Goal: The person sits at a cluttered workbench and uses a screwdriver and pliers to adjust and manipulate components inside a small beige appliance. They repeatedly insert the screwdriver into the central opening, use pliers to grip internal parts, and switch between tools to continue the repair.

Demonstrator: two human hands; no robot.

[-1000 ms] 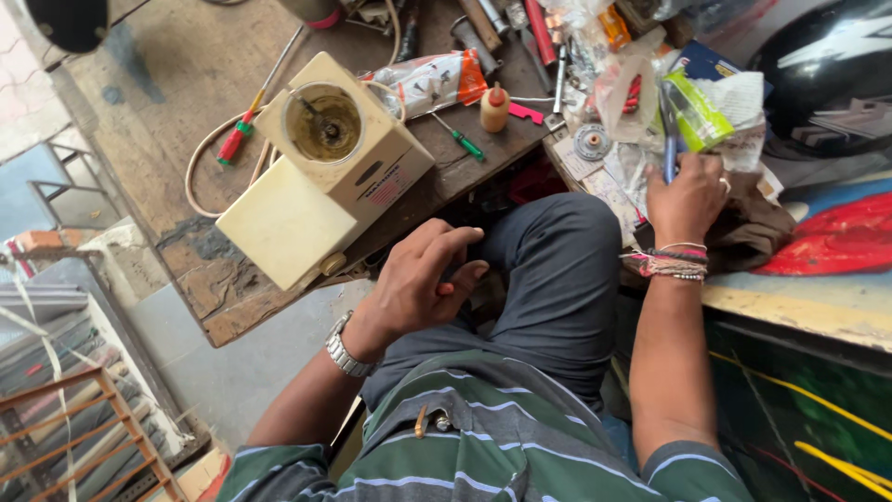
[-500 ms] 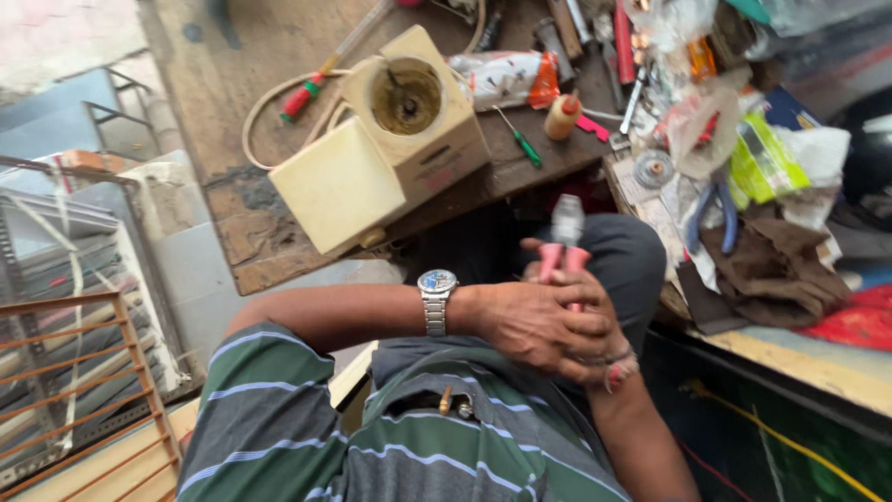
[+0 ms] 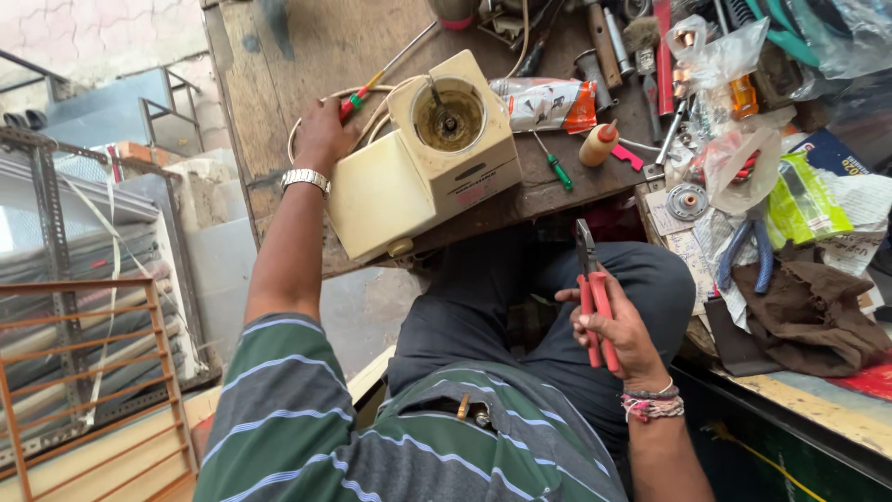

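The right hand (image 3: 621, 336) is gripping red-handled pliers (image 3: 591, 290) over the lap, fingers clamped on the handles; their long axis is running nearly upright in view, dark nose pointing toward the tabletop (image 3: 307, 56). The left hand (image 3: 322, 133), arm stretched forward, is resting fingers curled on the tabletop just beside the cream mixer base (image 3: 423, 158), touching its white cord (image 3: 299, 130)

Single head-worn view, looking steeply down from close above the lap, facing the table (image 3: 279, 56) ahead.
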